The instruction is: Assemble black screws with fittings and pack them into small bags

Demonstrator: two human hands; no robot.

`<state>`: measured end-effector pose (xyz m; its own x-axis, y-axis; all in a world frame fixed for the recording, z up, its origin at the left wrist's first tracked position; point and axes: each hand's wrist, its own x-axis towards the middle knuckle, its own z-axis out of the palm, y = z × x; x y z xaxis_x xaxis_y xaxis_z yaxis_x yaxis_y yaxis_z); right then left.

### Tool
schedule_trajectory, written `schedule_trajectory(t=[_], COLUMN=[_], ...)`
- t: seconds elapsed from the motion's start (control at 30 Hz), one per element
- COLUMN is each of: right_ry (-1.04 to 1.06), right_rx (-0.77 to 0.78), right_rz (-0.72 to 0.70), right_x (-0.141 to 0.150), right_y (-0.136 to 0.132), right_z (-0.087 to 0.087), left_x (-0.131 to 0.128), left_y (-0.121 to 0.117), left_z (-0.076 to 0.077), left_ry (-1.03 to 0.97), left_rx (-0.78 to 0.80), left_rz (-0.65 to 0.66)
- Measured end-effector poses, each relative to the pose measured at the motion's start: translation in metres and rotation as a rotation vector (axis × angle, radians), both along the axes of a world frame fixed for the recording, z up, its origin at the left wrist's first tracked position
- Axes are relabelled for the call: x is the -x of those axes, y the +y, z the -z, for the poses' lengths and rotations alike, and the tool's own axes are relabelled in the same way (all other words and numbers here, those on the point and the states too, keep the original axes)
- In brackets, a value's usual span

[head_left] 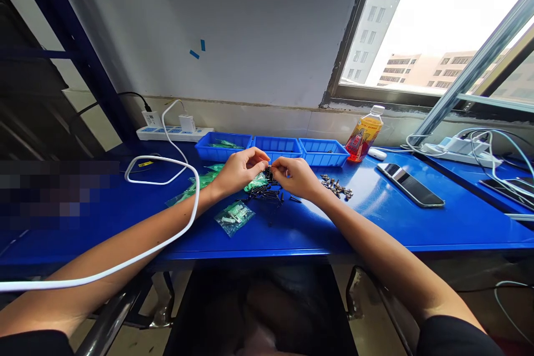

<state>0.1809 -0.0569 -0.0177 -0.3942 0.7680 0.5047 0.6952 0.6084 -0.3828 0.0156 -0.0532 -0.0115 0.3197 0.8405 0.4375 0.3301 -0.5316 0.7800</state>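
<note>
My left hand [244,169] and my right hand [295,177] meet over the middle of the blue table, fingertips pinched close together. A small dark piece shows between them, too small to name. Beneath the hands lies a pile of dark screws [267,194]. A clear bag [234,217] of whitish-green plugs rests in front of the pile. More green bags [204,181] lie left of it, partly behind my left hand and forearm. To the right of my right hand is a heap of short metal fasteners [337,188].
Three blue bins [277,148] stand along the wall, the left one with green bags inside. A drink bottle [364,134] and a phone [411,184] are at the right. A white cable [195,194] loops across my left forearm from a power strip [175,134].
</note>
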Motion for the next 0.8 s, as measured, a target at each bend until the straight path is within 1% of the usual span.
schedule_trajectory(t=[0.1,0.33,0.57,0.8], right_ry=[-0.014,-0.035,0.005,0.028], right_rx=[-0.002,-0.017,0.0,-0.011], right_rz=[-0.006,-0.038,-0.09,-0.098], right_x=[-0.0005,-0.0025,-0.0041,-0.004], right_y=[0.0003,0.0002,-0.0018,-0.0007], right_z=[0.0008,0.0004,-0.0034,-0.0019], left_x=[0.0003,-0.0004,0.0002,-0.0004], left_y=[0.0014,0.0007,-0.0006,-0.001], left_z=[-0.0007,-0.0005,0.0,0.0018], left_ry=[0.037,-0.003,-0.034,-0.023], left_rx=[0.023,0.053,0.027,0.019], left_rz=[0.012,0.028,0.027,0.009])
